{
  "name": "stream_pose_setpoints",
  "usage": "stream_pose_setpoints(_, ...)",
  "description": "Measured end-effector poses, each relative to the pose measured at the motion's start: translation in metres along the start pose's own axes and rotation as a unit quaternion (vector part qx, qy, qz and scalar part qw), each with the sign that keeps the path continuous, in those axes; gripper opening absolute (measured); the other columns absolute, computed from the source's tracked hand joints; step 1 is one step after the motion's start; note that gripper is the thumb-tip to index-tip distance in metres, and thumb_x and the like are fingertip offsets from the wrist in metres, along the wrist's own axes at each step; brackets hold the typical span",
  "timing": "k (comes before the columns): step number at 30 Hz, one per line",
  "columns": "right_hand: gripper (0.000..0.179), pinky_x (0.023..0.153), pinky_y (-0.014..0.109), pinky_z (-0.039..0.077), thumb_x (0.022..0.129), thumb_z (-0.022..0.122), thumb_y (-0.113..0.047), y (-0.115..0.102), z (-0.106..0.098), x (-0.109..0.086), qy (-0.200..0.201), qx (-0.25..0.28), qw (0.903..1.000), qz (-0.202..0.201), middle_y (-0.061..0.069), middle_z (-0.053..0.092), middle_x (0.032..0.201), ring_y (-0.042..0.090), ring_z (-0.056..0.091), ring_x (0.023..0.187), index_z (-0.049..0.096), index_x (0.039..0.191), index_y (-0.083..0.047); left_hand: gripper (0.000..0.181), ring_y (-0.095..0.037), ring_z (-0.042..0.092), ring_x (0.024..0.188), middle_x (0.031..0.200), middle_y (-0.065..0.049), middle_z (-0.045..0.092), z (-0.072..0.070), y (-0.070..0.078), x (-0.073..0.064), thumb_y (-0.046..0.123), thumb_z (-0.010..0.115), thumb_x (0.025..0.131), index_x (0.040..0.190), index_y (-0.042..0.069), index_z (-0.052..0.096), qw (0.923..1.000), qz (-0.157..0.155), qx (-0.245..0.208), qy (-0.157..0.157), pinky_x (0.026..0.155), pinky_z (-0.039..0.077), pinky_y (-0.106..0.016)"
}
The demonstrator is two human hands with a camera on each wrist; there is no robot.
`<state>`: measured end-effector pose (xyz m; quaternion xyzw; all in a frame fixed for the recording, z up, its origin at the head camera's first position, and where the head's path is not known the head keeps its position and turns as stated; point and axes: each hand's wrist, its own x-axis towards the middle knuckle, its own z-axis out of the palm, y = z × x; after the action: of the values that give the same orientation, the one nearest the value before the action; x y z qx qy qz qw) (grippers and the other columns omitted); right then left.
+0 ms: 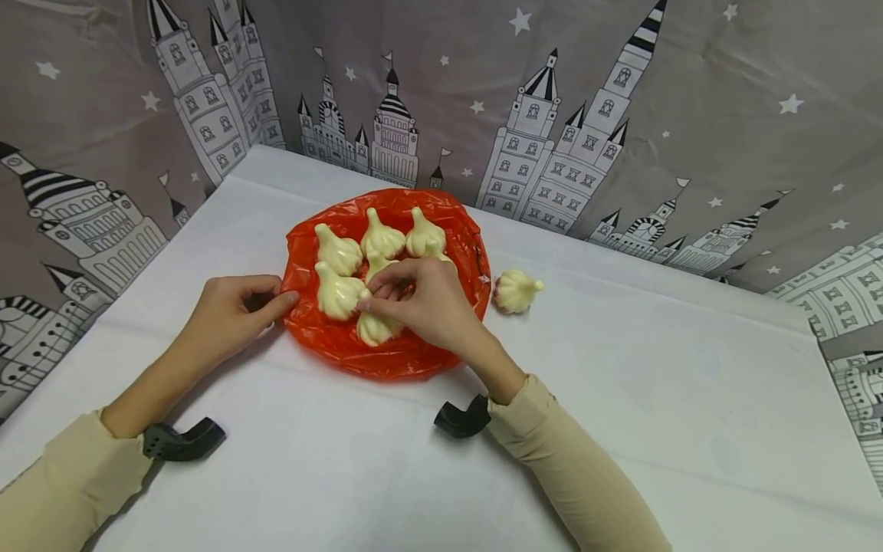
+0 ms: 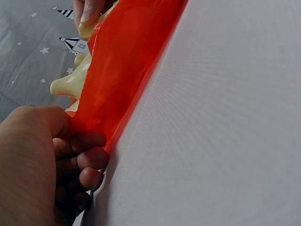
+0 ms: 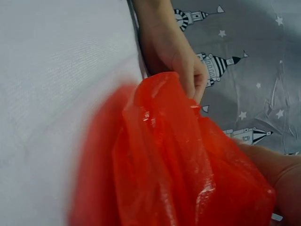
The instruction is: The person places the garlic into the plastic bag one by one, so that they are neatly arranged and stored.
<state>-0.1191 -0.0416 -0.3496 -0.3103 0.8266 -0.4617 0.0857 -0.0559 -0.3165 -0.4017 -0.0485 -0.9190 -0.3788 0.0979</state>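
A red plastic bag [image 1: 331, 351] lies spread with its mouth rolled wide, and several cream-coloured garlic bulbs [image 1: 339, 253] sit inside it. At its left rim, my left hand [image 1: 237, 307] pinches the plastic between thumb and fingers, as the left wrist view also shows. My right hand [image 1: 431, 299] reaches into the bag from the right and pinches a garlic bulb [image 1: 376, 330] near the front, at its stem. That hand partly covers the bulbs behind it. In the right wrist view the bag's raised side hides the right fingers.
One loose garlic bulb [image 1: 517, 291] lies on the white table [image 1: 655, 399] just right of the bag. A grey cloth [image 1: 441, 115] printed with castles and stars hangs behind the table. Black wrist mounts [image 1: 185, 442] sit at both sleeve cuffs.
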Motion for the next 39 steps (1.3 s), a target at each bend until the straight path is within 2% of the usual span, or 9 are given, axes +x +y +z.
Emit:
stream_pose_setpoints(7, 0.02, 0.068, 0.022, 0.052, 0.078, 0.085, -0.028, 0.0, -0.005, 0.0, -0.021, -0.008, 0.9997, -0.009, -0.005, 0.067, 0.077, 0.007, 0.061, 0.074, 0.074, 0.09, -0.016, 0.015, -0.011, 0.05, 0.071, 0.069, 0.0, 0.062, 0.0, 0.0, 0.0, 0.022, 0.07, 0.092, 0.08, 0.015, 0.07, 1.0, 0.002, -0.003, 0.0, 0.062, 0.042, -0.014)
stream_pose_setpoints(12, 0.02, 0.069, 0.022, 0.051, 0.081, 0.082, -0.033, 0.001, -0.009, 0.001, -0.027, -0.018, 0.9993, -0.02, -0.007, 0.067, 0.079, 0.007, 0.06, 0.075, 0.075, 0.093, -0.018, 0.017, -0.012, 0.05, 0.071, 0.069, 0.0, 0.061, -0.001, 0.0, 0.0, 0.023, 0.07, 0.092, 0.078, 0.015, 0.068, 1.0, -0.002, -0.006, -0.001, 0.062, 0.041, -0.015)
stream_pose_setpoints(19, 0.022, 0.07, 0.025, 0.053, 0.091, 0.07, -0.041, 0.001, -0.019, 0.001, 0.018, -0.018, 0.9996, -0.007, -0.013, 0.07, 0.087, 0.007, 0.064, 0.078, 0.076, 0.101, -0.022, 0.016, -0.012, 0.05, 0.07, 0.069, 0.001, 0.061, 0.0, 0.0, 0.0, 0.024, 0.07, 0.092, 0.078, 0.016, 0.068, 1.0, -0.001, -0.004, 0.0, 0.061, 0.041, -0.016)
stream_pose_setpoints(24, 0.024, 0.069, 0.027, 0.053, 0.093, 0.067, -0.041, 0.002, -0.027, 0.0, 0.057, -0.023, 0.9981, -0.002, -0.013, 0.071, 0.087, 0.006, 0.064, 0.078, 0.076, 0.104, -0.023, 0.015, -0.012, 0.05, 0.07, 0.07, 0.001, 0.061, 0.0, -0.001, 0.0, 0.023, 0.07, 0.092, 0.08, 0.015, 0.069, 1.0, 0.001, -0.003, 0.002, 0.061, 0.042, -0.015)
stream_pose_setpoints(27, 0.021, 0.068, 0.026, 0.053, 0.093, 0.067, -0.039, 0.003, -0.029, -0.001, 0.061, -0.041, 0.9973, -0.009, -0.015, 0.07, 0.087, 0.006, 0.064, 0.078, 0.076, 0.103, -0.022, 0.015, -0.012, 0.05, 0.07, 0.07, 0.0, 0.061, 0.0, -0.001, 0.0, 0.023, 0.071, 0.092, 0.079, 0.015, 0.069, 1.0, 0.0, -0.004, 0.003, 0.061, 0.042, -0.015)
stream_pose_setpoints(33, 0.018, 0.069, 0.024, 0.052, 0.093, 0.069, -0.033, 0.003, -0.028, -0.002, 0.04, -0.067, 0.9964, -0.033, -0.014, 0.07, 0.087, 0.006, 0.062, 0.076, 0.076, 0.102, -0.02, 0.016, -0.012, 0.05, 0.07, 0.07, 0.0, 0.061, 0.0, -0.001, -0.002, 0.023, 0.07, 0.092, 0.079, 0.015, 0.069, 1.0, -0.004, -0.007, 0.004, 0.061, 0.042, -0.015)
stream_pose_setpoints(39, 0.016, 0.07, 0.029, 0.054, 0.093, 0.069, -0.029, 0.004, -0.043, -0.009, 0.077, -0.061, 0.9944, -0.039, -0.01, 0.072, 0.091, 0.007, 0.06, 0.076, 0.076, 0.102, -0.017, 0.015, -0.012, 0.05, 0.071, 0.07, 0.0, 0.062, 0.0, 0.0, 0.0, 0.024, 0.07, 0.092, 0.08, 0.015, 0.069, 1.0, -0.003, -0.004, 0.0, 0.061, 0.042, -0.015)
